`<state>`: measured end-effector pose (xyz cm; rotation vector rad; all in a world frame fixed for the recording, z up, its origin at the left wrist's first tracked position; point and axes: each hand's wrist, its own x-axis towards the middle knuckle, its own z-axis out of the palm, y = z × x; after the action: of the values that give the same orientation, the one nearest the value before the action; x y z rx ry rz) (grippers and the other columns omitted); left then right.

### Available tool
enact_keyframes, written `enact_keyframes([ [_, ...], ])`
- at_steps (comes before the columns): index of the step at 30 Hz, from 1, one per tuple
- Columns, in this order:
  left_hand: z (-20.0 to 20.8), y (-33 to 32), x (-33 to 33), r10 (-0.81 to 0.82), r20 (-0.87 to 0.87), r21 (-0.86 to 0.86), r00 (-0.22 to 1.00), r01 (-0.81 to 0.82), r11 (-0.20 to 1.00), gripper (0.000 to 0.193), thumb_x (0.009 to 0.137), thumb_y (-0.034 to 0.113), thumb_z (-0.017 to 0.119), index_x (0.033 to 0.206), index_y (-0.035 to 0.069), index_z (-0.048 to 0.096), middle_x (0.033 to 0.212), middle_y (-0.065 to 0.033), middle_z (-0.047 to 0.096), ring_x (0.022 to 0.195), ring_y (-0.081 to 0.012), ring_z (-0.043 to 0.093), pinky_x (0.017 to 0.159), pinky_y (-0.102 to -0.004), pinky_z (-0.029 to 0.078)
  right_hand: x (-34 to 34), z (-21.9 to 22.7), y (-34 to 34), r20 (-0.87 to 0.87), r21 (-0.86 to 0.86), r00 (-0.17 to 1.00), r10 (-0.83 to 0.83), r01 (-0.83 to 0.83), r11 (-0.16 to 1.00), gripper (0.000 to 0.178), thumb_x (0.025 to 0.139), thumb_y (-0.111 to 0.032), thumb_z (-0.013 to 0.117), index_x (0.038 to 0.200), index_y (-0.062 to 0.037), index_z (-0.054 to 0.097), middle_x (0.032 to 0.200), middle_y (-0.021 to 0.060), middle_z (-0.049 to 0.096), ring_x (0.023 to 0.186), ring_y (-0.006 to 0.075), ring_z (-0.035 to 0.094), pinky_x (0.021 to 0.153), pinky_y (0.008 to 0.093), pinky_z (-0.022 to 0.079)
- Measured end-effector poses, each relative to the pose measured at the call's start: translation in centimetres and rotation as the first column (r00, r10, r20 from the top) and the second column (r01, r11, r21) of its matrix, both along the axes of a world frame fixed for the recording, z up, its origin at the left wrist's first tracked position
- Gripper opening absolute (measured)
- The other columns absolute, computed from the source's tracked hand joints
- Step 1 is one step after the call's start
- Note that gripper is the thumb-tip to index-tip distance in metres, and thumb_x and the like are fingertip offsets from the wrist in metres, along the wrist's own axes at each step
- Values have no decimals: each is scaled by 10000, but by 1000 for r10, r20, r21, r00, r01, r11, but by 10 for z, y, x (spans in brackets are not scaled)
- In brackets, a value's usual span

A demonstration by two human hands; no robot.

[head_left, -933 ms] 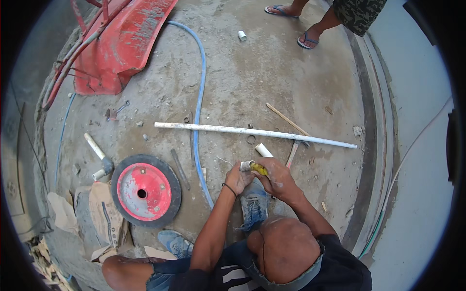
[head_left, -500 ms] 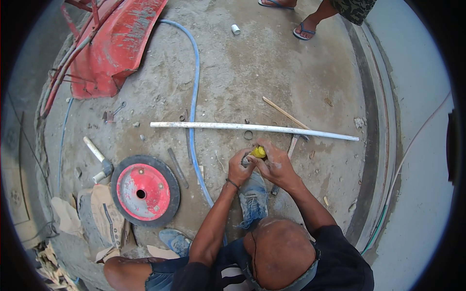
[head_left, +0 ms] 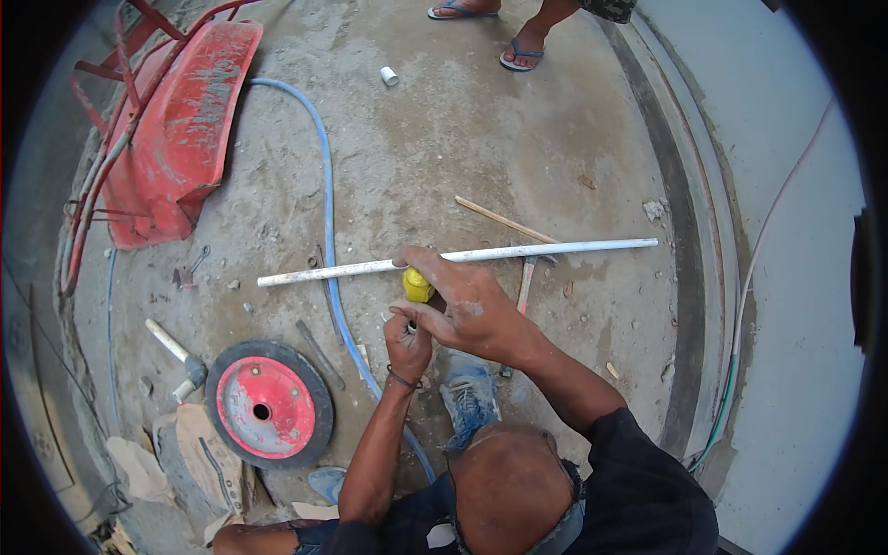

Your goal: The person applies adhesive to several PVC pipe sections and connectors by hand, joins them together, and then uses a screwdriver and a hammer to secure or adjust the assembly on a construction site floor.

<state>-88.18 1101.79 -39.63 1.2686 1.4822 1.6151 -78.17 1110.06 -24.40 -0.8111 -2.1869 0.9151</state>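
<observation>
My right hand [head_left: 467,305] curls its fingers and thumb around a small, bright yellow, rounded thing [head_left: 418,286], whose kind I cannot make out. Just below it, my left hand [head_left: 408,348] is closed like a fist, palm side hidden. Something small and greyish shows at the top of that fist, too small to name. The right thumb reaches close to the left fingers. Both hands are held over the ground, near a long white pipe [head_left: 555,248] that passes behind the right hand.
A red wheel with black tyre [head_left: 319,402] lies left of my arms, near torn brown paper [head_left: 205,439]. A blue hose [head_left: 326,176] runs past my hands. A hammer [head_left: 526,282] lies rightward. Beyond are an overturned red wheelbarrow [head_left: 176,148] and another person's sandalled feet [head_left: 525,54].
Hands and yellow thing have shifted left in the picture. The right hand has come up over the left, fingers extended around the yellow thing. The whole view has turned slightly.
</observation>
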Motion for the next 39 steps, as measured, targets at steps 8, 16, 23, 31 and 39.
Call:
enact_keyframes([
  [8,23,-1,-2,-98,42,-33,994,100,994,225,949,197,494,908,-21,535,646,-77,523,552,-159,500,506,-290,394,22,13,4,-86,-141,996,-27,15,990,547,767,-233,732,1205,-18,485,987,175,599,776,260,626,685,325,508],
  [16,38,4,-21,-82,204,29,976,78,997,263,983,290,416,847,67,441,680,-7,460,575,-73,404,521,-220,340,141,-152,-37,819,-200,564,-110,460,865,696,761,-457,681,1141,90,481,973,276,608,907,397,608,787,472,474],
  [23,40,3,-43,-72,104,130,992,59,990,249,967,272,446,838,59,446,691,-6,448,589,-75,390,524,-226,320,143,-188,-47,793,-232,527,-306,726,648,578,695,-384,688,1011,80,546,911,276,622,890,378,621,769,424,491],
  [31,22,1,-65,194,4,158,981,-193,969,317,970,218,467,713,34,444,626,6,418,530,-68,356,475,-238,295,180,-112,-33,754,-413,586,-298,775,479,437,823,-375,542,976,34,565,645,148,575,537,266,583,509,379,463],
  [39,8,-2,-107,247,-255,86,935,-233,969,88,856,86,601,864,0,591,693,-151,560,598,-317,584,524,-352,425,125,37,-69,142,-904,989,30,117,412,436,950,-301,503,1273,-16,436,587,-13,449,449,87,444,390,244,352],
])
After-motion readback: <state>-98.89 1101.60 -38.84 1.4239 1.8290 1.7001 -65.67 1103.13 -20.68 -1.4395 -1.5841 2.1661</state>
